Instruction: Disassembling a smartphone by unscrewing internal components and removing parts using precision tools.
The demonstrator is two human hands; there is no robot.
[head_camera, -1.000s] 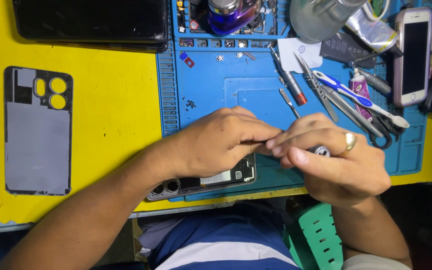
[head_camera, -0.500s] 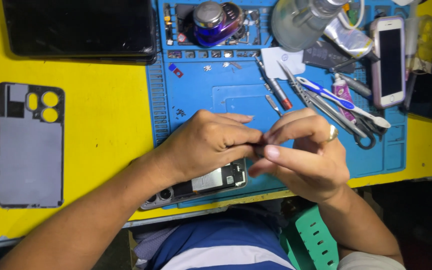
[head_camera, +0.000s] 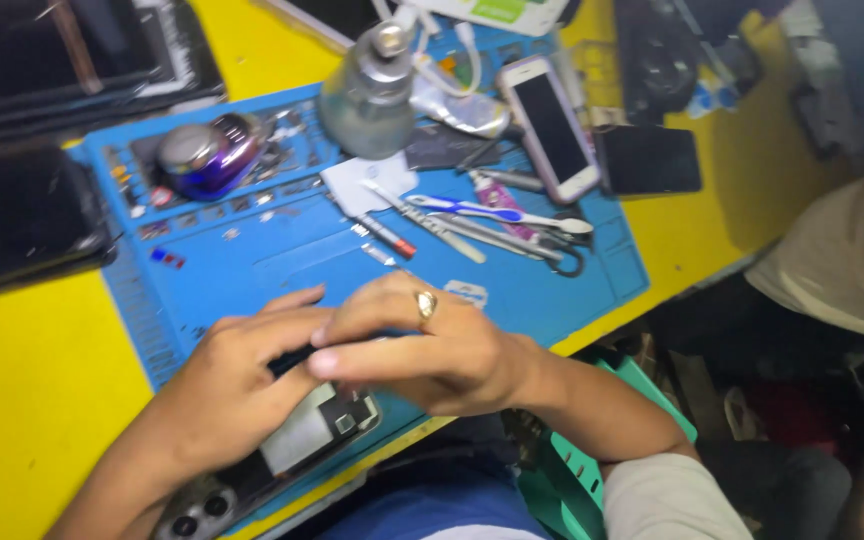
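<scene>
Two hands meet over an opened phone (head_camera: 282, 450) at the near edge of the blue mat (head_camera: 592, 270).
Both hands crowd together above the phone, which lies face down, back removed, insides bare. It looks light, stiff and fragile; best held by its outer edges, clear of the exposed parts. The left hand (head_camera: 242, 385) rests on its upper end, fingers curled and pressed together, seemingly around something small and dark, though what it is cannot be told. The right hand (head_camera: 432, 350), a ring on one finger, reaches across palm down, fingers close together and bent, tips meeting the left hand's. Tweezers (head_camera: 432, 225) and a toothbrush (head_camera: 497, 212) lie well apart, farther up the mat.
</scene>
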